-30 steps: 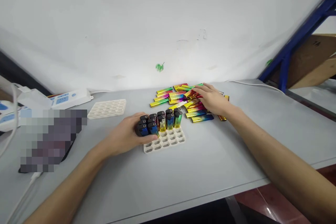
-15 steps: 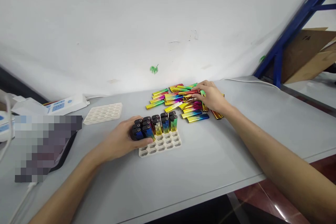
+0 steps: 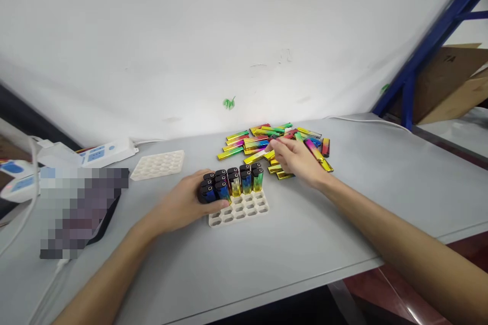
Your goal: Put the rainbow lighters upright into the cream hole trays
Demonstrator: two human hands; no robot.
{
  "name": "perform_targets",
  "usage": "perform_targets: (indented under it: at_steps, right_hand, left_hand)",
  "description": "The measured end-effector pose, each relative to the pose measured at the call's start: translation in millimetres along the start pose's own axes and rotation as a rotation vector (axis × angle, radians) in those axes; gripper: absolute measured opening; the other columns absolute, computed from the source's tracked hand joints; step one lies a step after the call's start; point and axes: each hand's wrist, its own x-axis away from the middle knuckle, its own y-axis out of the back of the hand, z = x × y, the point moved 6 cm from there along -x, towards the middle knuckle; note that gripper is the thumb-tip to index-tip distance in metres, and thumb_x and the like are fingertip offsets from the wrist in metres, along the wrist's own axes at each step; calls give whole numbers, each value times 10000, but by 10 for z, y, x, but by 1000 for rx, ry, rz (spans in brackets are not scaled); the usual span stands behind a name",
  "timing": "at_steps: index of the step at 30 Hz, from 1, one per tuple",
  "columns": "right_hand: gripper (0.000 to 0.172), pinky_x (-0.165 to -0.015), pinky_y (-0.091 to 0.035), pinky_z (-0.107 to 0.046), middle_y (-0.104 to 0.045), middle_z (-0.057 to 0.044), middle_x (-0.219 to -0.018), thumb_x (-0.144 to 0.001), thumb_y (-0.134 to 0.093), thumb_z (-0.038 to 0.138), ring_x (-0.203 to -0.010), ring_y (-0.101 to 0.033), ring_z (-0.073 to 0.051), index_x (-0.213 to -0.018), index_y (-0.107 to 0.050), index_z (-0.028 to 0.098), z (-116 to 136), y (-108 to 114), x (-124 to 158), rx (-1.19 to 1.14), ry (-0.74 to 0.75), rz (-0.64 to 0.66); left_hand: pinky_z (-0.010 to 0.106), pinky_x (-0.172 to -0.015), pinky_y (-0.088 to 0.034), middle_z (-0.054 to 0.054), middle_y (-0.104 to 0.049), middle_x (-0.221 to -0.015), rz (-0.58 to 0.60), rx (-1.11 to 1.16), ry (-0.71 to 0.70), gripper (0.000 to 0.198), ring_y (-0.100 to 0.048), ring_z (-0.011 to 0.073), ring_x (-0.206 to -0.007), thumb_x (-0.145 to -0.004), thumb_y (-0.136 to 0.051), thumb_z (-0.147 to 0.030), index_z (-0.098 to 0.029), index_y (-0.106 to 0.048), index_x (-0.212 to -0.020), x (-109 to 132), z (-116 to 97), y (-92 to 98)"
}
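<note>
A white honeycomb tray (image 3: 239, 217) lies on the table with several lighters (image 3: 246, 183) standing upright in its back and left cells; the front cells are vacant. Black tops sit over their shiny blue, gold and green bodies. My left hand (image 3: 186, 203) wraps around the left end of this group, thumb in front and fingers mostly hidden behind. My right hand (image 3: 297, 160) is over the near side of a loose pile of lighters (image 3: 255, 143), coloured metallic yellow, green, red and blue. Its thumb and fingers pinch a lighter whose reddish end (image 3: 273, 138) shows at the fingertips; the rest is hidden.
Another white honeycomb tray (image 3: 158, 164) lies to the left, by the wall. Further left are a power strip (image 3: 109, 152) and a blurred-out flat device (image 3: 84, 213) with a cable. A blue metal frame (image 3: 407, 96) and cardboard boxes (image 3: 442, 86) stand at the right.
My right hand has drawn left and a little nearer from the pile's right side, uncovering lighters there. The left hand keeps its hold; the whole view has shifted slightly.
</note>
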Motion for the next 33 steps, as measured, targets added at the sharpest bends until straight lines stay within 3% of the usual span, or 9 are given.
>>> perform_targets:
  at_steps: [4,16,20,23,26,30,33]
  right_hand:
    - [490,-471,-205,-262,-286,71,-596,-966,-501,649,-506,-263,-109,-883,-662,195,-21,-155,72,29,-27,74]
    - [508,-476,-266,-268,-430,46,-538,-1011,-387,636,-481,-351,-125,-872,-623,208,-11,-189,111,-89,-83,83]
    - [538,-438,-180,-271,-287,73,-493,-990,-390,660,-427,-190,-104,-745,-574,218,-35,-164,105,-215,-142,40]
    - [617,-444,-100,-273,-202,75,-470,-955,-423,698,-422,-132,-87,-552,-414,231,-57,-126,95,-267,-189,-10]
    - [620,-435,-93,-274,-211,65,-450,-960,-444,627,-402,-147,-80,-492,-336,234,-48,-110,96,-286,-235,-55]
    - [566,-422,-100,-270,-207,60,-426,-981,-379,453,-388,-138,-78,-463,-330,229,-23,-157,114,-305,-279,-55]
    - [551,-412,-123,-269,-236,52,-419,-986,-348,415,-380,-167,-84,-467,-337,230,-16,-193,120,-288,-252,-39]
  left_hand:
    - [339,-726,-533,22,-719,-990,2,3,-9,456,-669,236,-856,-791,-714,-605,-233,-672,-1053,0,-8,-8]
    - [344,-766,-520,21,-697,-978,-15,-18,-31,432,-647,227,-861,-802,-716,-586,-228,-661,-1039,9,-22,-2]
    - [345,-774,-529,18,-700,-968,-14,-18,-30,433,-649,226,-856,-801,-715,-584,-229,-671,-1045,10,-29,0]
    - [341,-767,-529,13,-703,-958,-18,-10,-32,429,-652,226,-845,-795,-716,-580,-230,-677,-1039,10,-33,2]
    - [343,-768,-526,11,-707,-965,-19,-15,-19,428,-655,226,-840,-793,-716,-575,-231,-676,-1045,10,-29,3]
    - [350,-767,-526,17,-704,-989,-5,-20,0,460,-655,231,-852,-795,-711,-604,-228,-660,-1055,12,-23,0]
    - [358,-780,-533,19,-709,-1020,7,-16,0,474,-665,237,-871,-802,-706,-613,-234,-662,-1084,11,-20,-5]
